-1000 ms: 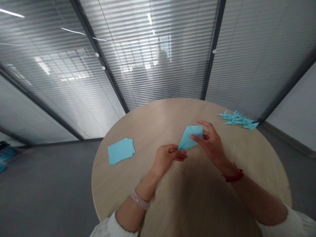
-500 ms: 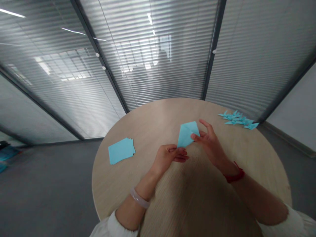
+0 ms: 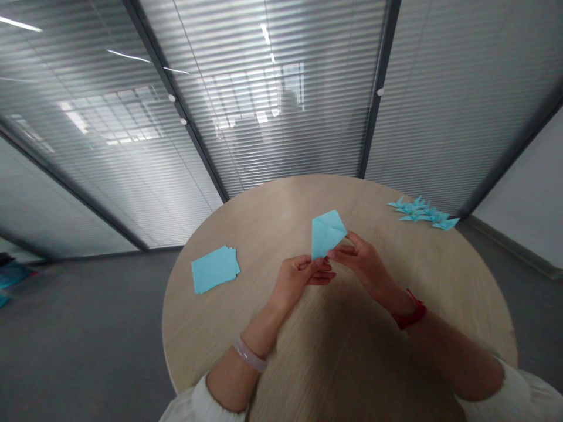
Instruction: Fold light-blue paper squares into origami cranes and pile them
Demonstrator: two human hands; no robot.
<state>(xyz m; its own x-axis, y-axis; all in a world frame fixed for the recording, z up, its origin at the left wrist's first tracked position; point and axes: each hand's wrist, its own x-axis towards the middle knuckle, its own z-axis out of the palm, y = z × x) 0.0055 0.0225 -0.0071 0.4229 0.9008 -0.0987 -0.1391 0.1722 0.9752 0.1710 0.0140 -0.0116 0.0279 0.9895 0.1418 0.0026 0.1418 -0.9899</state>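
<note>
Over the middle of the table, a light-blue folded sheet of origami paper [image 3: 328, 231] is held up between both hands. Its outline is kite-like, and crease lines show on its face. My left hand [image 3: 303, 272] pinches the bottom corner between thumb and fingers. At the lower right edge, my right hand [image 3: 363, 261] grips the paper with its thumb near that same corner and its fingers behind the edge. The fingertips behind the paper are partly hidden.
A stack of flat light-blue paper sheets [image 3: 214, 269] lies on the left of the round wooden table [image 3: 272, 205]. Several folded light-blue paper cranes [image 3: 422, 212] sit in a cluster at the far right. Glass panels with blinds [image 3: 290, 146] stand behind the table.
My right thumb has moved from the paper's face down towards the bottom corner, and the raised right fingers have come in behind the edge. The paper has tilted slightly left.
</note>
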